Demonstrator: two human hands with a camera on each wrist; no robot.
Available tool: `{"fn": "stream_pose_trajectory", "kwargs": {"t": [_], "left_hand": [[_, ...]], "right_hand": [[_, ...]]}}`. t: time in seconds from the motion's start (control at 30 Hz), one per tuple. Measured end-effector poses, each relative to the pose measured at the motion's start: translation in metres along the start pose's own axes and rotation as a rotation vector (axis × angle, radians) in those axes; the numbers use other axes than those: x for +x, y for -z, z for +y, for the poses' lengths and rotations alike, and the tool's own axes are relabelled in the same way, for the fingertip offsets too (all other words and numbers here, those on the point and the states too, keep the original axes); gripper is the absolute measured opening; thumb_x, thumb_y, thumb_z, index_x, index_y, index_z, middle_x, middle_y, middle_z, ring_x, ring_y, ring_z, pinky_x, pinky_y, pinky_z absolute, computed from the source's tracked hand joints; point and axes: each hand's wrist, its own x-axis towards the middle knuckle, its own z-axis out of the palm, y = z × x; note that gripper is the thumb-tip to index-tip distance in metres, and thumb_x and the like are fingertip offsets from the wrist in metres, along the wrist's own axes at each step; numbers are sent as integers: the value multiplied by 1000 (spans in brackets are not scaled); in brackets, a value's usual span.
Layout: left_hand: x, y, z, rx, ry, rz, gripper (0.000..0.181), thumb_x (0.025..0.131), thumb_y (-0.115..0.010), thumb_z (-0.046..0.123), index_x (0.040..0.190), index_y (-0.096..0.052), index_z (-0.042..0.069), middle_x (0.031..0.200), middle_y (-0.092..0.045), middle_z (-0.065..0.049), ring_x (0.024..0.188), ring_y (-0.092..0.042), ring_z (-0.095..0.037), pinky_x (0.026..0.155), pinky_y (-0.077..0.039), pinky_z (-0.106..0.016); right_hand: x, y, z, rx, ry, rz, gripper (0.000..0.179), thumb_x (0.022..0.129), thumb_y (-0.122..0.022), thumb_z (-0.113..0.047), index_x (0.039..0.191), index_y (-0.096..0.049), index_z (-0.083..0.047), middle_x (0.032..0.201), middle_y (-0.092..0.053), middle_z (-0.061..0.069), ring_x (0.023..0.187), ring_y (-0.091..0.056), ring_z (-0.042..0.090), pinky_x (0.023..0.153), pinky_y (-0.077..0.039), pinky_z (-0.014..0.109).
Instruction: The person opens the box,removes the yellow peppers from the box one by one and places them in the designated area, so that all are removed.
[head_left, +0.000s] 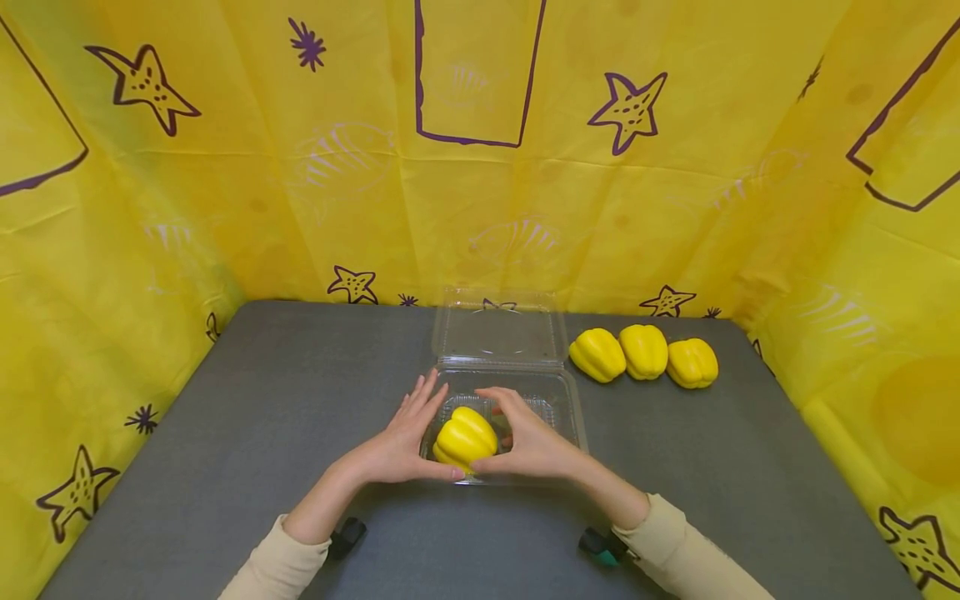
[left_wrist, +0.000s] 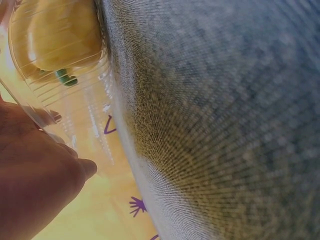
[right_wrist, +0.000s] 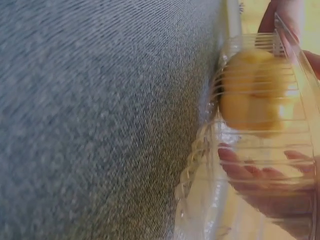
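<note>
A yellow bell pepper [head_left: 466,438] lies in the left part of the base of a clear plastic clamshell container [head_left: 573,417], whose lid [head_left: 498,329] is folded back flat behind it. Through the ribbed wall, the left wrist view shows the pepper's green stem [left_wrist: 66,77]. My left hand [head_left: 401,442] is at the pepper's left, fingers extended and thumb along the container's front rim. On the other side is my right hand [head_left: 536,437], its fingers loosely curved over the base and its thumb tip by the pepper's lower right. In the right wrist view, a gap separates these fingers [right_wrist: 250,172] from the pepper.
Three more yellow bell peppers stand in a row right of the lid: one near it [head_left: 597,356], one in the middle [head_left: 643,352] and one at the end [head_left: 692,363]. Yellow patterned cloth [head_left: 480,192] walls the grey table [head_left: 300,375] at the back and sides.
</note>
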Motion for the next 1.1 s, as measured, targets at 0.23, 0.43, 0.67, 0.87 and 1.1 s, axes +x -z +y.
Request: {"fn": "stream_pose_trajectory", "kwargs": {"t": [0.23, 0.43, 0.67, 0.87, 1.1], "left_hand": [[0, -1, -1, 11, -15, 6, 120, 74, -79, 55, 155, -10, 0, 161, 15, -13, 146, 13, -38, 113, 0, -61], [1, -1, -2, 10, -15, 3, 120, 74, -79, 54, 156, -10, 1, 161, 15, -12, 146, 14, -37, 113, 0, -61], [0, 0, -1, 8, -7, -2, 120, 74, -79, 54, 156, -9, 1, 162, 16, -10, 146, 14, -37, 113, 0, -60], [0, -1, -1, 4, -2, 0, 120, 74, -80, 54, 156, -10, 1, 162, 15, -10, 146, 14, -36, 113, 0, -60], [1, -1, -1, -1, -1, 1, 120, 73, -80, 54, 156, -9, 2, 162, 16, -10, 146, 14, -36, 113, 0, -60]], "right_hand": [[4, -4, -1, 15, 2, -15, 87, 79, -81, -29, 148, -33, -10, 145, -34, 9, 123, -43, 30, 82, -54, 29], [6, -6, 1, -22, 4, -22, 84, 79, -81, -27, 147, -36, -9, 138, -42, 7, 116, -47, 23, 80, -53, 24], [9, -7, -1, -132, 5, -28, 84, 77, -79, -33, 146, -36, -10, 135, -46, 4, 114, -51, 20, 85, -49, 28], [11, -8, -2, -149, -5, -46, 84, 77, -78, -33, 146, -36, -10, 138, -48, 3, 114, -52, 19, 90, -48, 33], [11, -9, -1, -140, -14, -57, 84, 77, -77, -33, 147, -36, -8, 131, -52, 1, 105, -54, 15, 86, -48, 30]]}}
